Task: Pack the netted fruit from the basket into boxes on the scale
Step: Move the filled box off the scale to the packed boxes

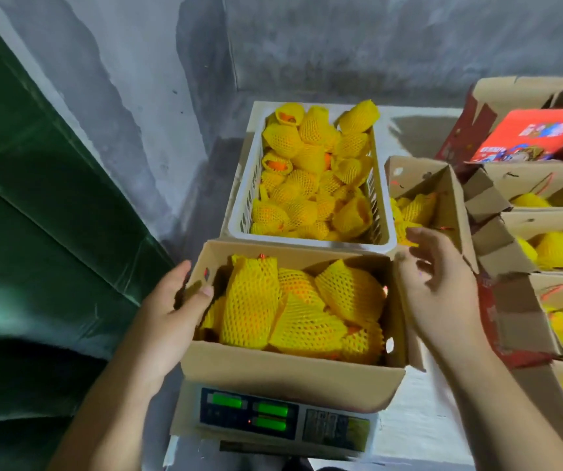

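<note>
Netted fruit fills the box (left hand fingers gripping; right hand fingers loose).

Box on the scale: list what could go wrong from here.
1. The box overhangs the scale; only the left hand grips its wall, so lifting could tip it.
2. The netted fruit is heaped near the rim and might spill.
3. The right hand, open and hovering, could knock the neighbouring box's flap.
</note>
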Motion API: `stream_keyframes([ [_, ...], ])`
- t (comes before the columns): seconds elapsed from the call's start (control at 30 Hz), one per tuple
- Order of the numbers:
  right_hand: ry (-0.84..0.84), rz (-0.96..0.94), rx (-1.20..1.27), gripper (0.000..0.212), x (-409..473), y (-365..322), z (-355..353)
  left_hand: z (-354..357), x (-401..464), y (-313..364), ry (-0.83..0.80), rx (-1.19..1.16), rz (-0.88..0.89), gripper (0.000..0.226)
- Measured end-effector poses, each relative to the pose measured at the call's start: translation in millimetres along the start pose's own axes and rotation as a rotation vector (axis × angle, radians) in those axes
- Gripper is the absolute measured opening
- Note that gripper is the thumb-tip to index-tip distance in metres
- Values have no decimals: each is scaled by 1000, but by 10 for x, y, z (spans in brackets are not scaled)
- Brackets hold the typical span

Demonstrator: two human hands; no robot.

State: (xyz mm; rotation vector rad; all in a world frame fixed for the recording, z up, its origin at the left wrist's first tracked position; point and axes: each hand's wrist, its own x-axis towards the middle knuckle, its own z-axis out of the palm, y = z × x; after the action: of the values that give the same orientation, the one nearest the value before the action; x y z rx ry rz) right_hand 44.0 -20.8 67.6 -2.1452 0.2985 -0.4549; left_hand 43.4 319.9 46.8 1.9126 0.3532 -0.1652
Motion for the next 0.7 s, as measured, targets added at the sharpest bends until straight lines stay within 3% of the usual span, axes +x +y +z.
stream_keyframes([
  [0.1, -324, 119, -185, 58, -213, 48, -118, 71, 30, 13, -56, 28, 18, 40],
  [0.2, -557, 187, -231, 59, -366, 13, -124, 109, 63, 29, -37, 89, 22, 52],
  [0.27, -533, 199, -309, 52, -448, -5, -98, 90, 84, 35, -65, 133, 19, 62],
  [0.33, -497, 193, -389, 40, -466, -33, -88, 66, 115, 18, -102, 156, 18, 60],
  [0.43, -439, 274, -249, 7, -456, -62, -62, 35, 185, 24, -164, 208, 11, 46],
  [0.6, -344, 275, -171, 25, -669, -102, -117, -12, 112, 119, -182, 185, 20, 43],
  [0.7, -246, 284, -112, 24, -889, -131, -320, -36, -17, 207, -219, 187, 81, 50],
])
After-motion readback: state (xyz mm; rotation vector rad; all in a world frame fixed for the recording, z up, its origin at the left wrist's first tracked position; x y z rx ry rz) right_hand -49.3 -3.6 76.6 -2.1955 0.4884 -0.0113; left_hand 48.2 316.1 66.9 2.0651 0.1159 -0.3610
